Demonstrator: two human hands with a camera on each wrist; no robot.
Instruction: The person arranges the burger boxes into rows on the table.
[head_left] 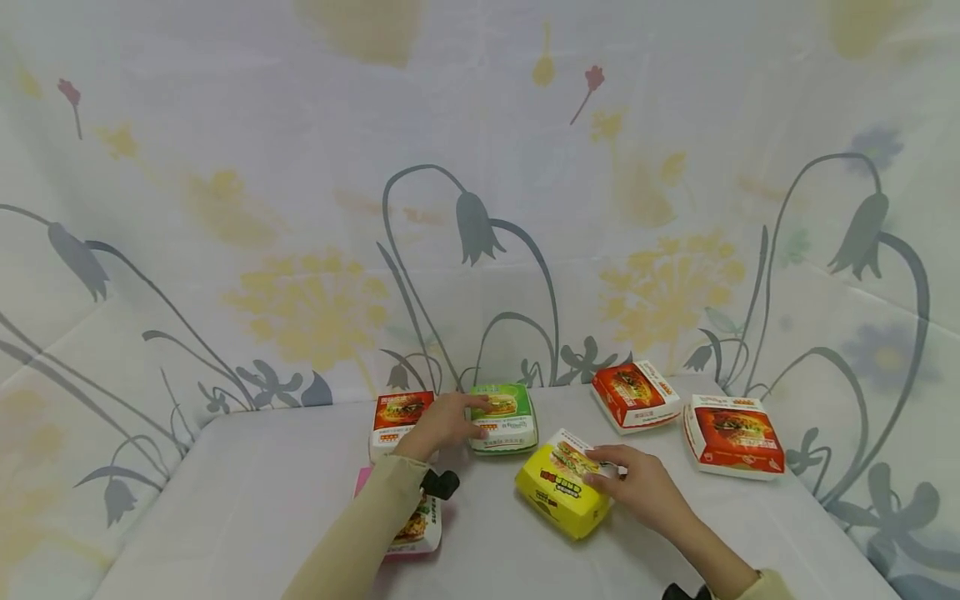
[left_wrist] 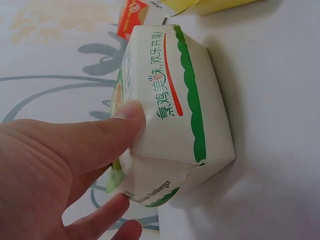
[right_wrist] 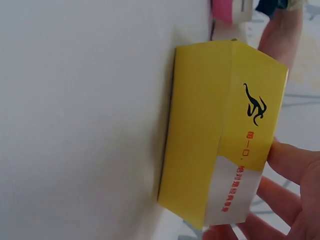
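My left hand (head_left: 444, 427) reaches over the left side of a green-and-white hamburger box (head_left: 506, 438). In the left wrist view its thumb presses the lid's edge, with the index finger partly hidden behind the box, so it pinches the lid. A yellow hamburger box (head_left: 553, 492) sits closer to me on the white surface, turned at an angle. My right hand (head_left: 639, 483) holds this box by its right side, thumb on the near edge and fingers at the far one. The right wrist view shows fingertips around the box's white-printed end. Both boxes are closed.
Left of the green box stands a red-and-white burger box (head_left: 388, 417), partly behind my left hand. A pink-and-white box (head_left: 420, 533) lies under my left forearm. Two red-and-white boxes, one farther back (head_left: 636, 396) and one at the right (head_left: 735, 437), stand before the flowered cloth (head_left: 480, 317).
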